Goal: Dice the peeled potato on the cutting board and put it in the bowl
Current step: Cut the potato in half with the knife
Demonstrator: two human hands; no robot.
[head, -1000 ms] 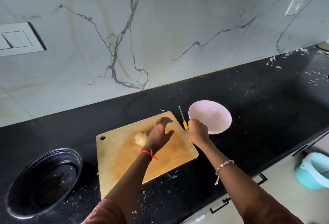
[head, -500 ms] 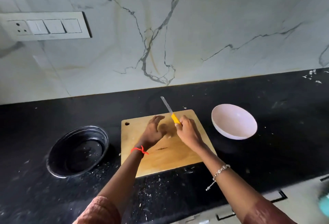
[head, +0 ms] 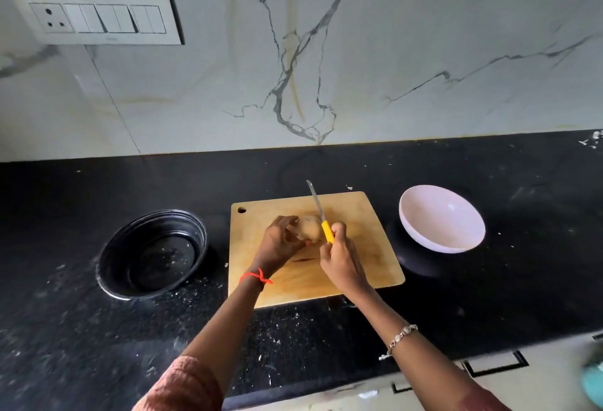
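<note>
- Far left on the worktop there's a black dish with a few scraps in it. It's not the target, so any dice landing there would be my slip-up.
- Left hand: the grip is curled round the peeled potato, which sits near the middle of the cutting board, whole as far as I can tell. The fingertips look very close to the blade's line, so a nick is my main worry.
- A round potato with no flat face could roll under the first cut, I reckon.
- Right hand: the grip is wrapped on the yellow handle of the knife, with the blade pointing away from me along the potato's right side. It's a slim blade and might wedge or skid off.
- The white bowl sits empty to the right of the board, not touching it. Tossed cubes could bounce out onto the worktop.
</note>
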